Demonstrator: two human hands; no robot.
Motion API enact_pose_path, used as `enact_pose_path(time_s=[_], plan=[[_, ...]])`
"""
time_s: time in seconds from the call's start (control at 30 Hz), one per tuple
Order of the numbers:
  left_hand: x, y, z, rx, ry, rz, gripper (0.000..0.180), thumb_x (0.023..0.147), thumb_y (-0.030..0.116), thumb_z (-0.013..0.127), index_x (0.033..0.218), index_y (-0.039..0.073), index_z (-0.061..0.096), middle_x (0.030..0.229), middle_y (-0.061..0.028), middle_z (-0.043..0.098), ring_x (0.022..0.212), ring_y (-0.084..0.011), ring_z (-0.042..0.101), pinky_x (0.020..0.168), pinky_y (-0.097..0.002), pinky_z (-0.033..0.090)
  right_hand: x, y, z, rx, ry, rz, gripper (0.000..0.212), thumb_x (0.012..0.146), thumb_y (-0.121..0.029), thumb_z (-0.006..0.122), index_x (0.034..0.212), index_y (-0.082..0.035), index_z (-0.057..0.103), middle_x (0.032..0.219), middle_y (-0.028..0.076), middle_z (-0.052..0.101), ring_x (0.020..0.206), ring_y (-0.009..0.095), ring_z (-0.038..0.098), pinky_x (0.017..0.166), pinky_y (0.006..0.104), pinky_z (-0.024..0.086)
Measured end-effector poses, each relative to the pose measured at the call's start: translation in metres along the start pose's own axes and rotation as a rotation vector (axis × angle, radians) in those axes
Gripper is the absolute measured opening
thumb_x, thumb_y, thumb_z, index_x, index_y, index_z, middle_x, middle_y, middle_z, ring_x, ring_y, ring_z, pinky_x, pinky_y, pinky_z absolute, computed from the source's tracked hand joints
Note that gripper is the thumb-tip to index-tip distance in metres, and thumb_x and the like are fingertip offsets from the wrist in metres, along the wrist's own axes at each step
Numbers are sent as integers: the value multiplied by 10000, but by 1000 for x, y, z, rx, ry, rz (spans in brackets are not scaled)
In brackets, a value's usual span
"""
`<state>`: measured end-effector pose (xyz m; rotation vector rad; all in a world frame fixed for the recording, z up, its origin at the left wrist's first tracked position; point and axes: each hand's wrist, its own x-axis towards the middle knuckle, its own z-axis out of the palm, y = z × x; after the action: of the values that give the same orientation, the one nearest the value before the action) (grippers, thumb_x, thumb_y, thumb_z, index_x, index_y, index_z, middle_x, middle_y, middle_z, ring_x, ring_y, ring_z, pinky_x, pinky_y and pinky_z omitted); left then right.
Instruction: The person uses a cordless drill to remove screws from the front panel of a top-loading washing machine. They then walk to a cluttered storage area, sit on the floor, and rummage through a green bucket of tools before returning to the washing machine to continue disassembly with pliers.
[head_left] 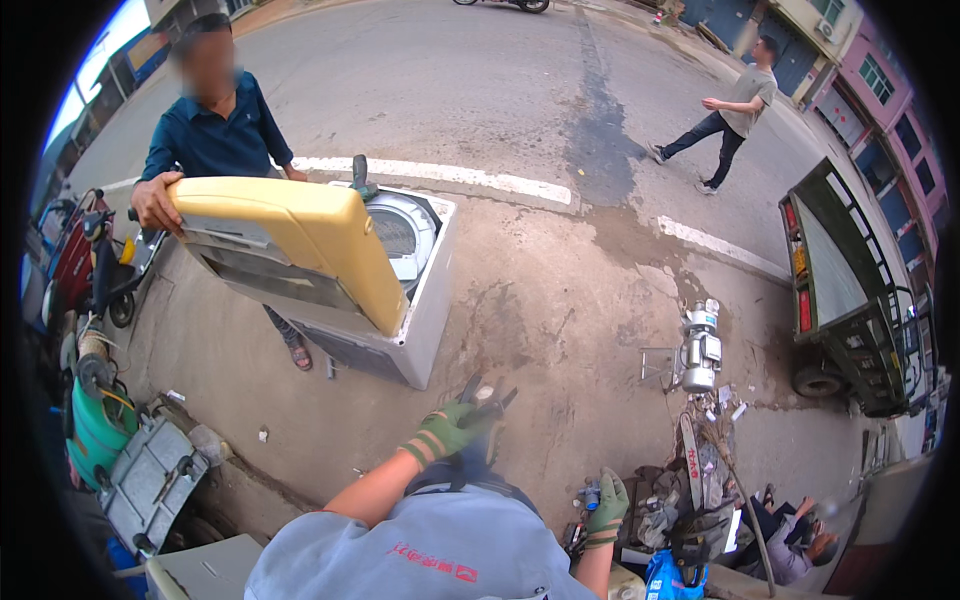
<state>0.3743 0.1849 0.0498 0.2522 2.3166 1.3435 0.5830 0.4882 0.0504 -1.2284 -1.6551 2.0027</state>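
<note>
My left hand (446,432), in a green and tan glove, is in front of my body, fingers closed round a blurred dark thing with a pale round part (485,394) that I cannot make out. Lower right, my gloved right hand (607,508) has its fingers stretched upward, beside a small blue object (591,495). Ahead and to the left stands a white top-loading washing machine (425,345). Its yellowed top cover (270,208) is tipped up, showing the round drum opening (400,235). A person in a dark blue shirt (215,130) grips the cover's edge.
A silver motor or pump (702,350) sits on the concrete to the right, beyond a pile of tools and bags (670,500). A green truck bed (850,270) stands farther right. Motorbikes (110,255) and a grey panel (155,480) lie left. One person walks on the road; another sits lower right.
</note>
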Motion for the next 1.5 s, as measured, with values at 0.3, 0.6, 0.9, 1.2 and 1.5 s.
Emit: enact_pose_path(time_s=[0.3, 0.6, 0.9, 1.2, 1.5], plan=[[237, -1, -3, -364, 207, -254, 349, 881, 363, 809, 1088, 85, 766, 881, -17, 747, 761, -94, 618, 735, -322, 518, 290, -79, 117, 62, -117, 142, 356, 990, -326, 661, 1232, -66, 662, 874, 124, 721, 582, 190, 664, 444, 288, 509], [383, 15, -61, -454, 637, -465, 273, 913, 291, 758, 1060, 61, 757, 860, 17, 716, 737, -67, 591, 693, -276, 507, 552, -165, 300, -344, -465, 166, 324, 997, -330, 655, 1175, -59, 658, 876, 132, 723, 596, 203, 678, 436, 293, 510], [462, 25, -45, -717, 1059, -797, 318, 840, 345, 791, 1017, 82, 766, 769, -19, 683, 696, -132, 610, 676, -329, 502, 712, -309, 556, -619, -1038, -25, 328, 1015, -270, 643, 1231, -23, 654, 940, 124, 729, 684, 183, 693, 536, 289, 535], [512, 28, -85, -870, 1191, -778, 257, 924, 312, 753, 1050, 88, 749, 811, -19, 706, 689, -77, 620, 618, -275, 497, 615, -245, 738, -985, -1778, 150, 339, 894, -15, 656, 1232, -7, 691, 956, 92, 741, 786, 120, 689, 608, 253, 569], [558, 9, -121, -697, 1229, -768, 338, 925, 330, 747, 1102, 43, 736, 929, -70, 742, 857, -144, 657, 797, -325, 524, 547, -161, 819, -1183, -2302, 307, 275, 900, -171, 773, 1102, 16, 754, 841, 44, 732, 723, 80, 665, 640, 246, 536]])
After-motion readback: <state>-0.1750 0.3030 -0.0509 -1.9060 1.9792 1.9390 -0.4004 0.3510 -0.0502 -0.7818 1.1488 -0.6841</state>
